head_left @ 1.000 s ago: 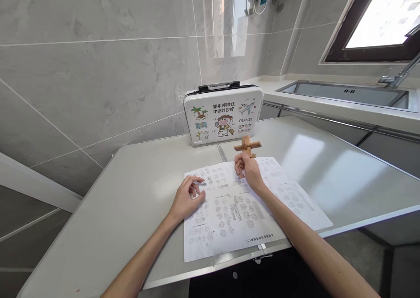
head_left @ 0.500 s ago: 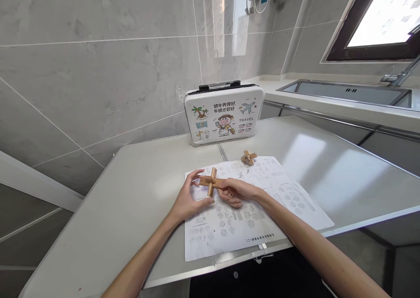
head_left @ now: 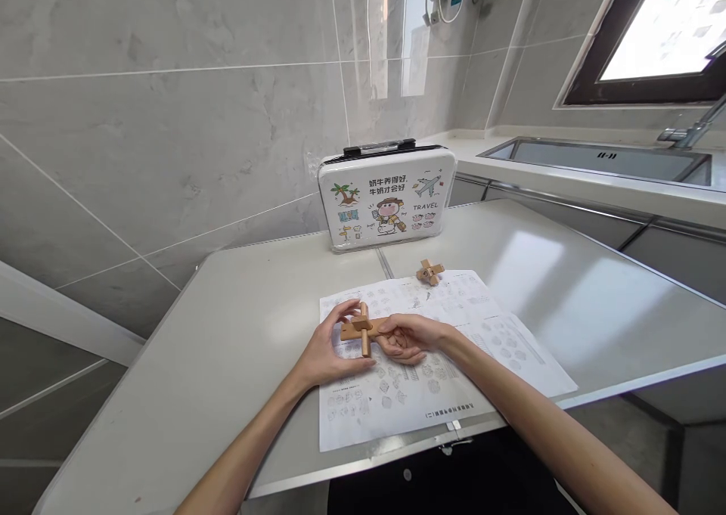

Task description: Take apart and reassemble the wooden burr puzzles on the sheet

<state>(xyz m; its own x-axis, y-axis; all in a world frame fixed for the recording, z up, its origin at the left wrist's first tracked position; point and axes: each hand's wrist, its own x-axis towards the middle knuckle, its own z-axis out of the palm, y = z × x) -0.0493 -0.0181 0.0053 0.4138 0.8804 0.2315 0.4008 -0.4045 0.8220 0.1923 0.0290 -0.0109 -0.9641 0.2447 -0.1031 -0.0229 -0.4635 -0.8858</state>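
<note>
My right hand (head_left: 405, 339) pinches the right end of a small wooden interlocking puzzle (head_left: 364, 332), its fingers curled underneath. The puzzle is a cross of a flat bar, a round rod and a short block, raised over the paper sheet (head_left: 476, 379). Around its left side curves my left hand (head_left: 332, 349), fingertips at the rod's far end and thumb at its near end. Beyond the hands, a second wooden puzzle piece cluster (head_left: 429, 272) rests by the sheet's back edge.
A white cartoon-printed case (head_left: 389, 197) stands upright at the back of the folding table (head_left: 238, 333), against the tiled wall. On the right are a counter with a sink (head_left: 595, 159) and faucet (head_left: 689, 133), below a window.
The wooden puzzle has come slightly toward me, and its rod has turned from slanted to nearly straight. My left fingertips have closed in on the rod's ends.
</note>
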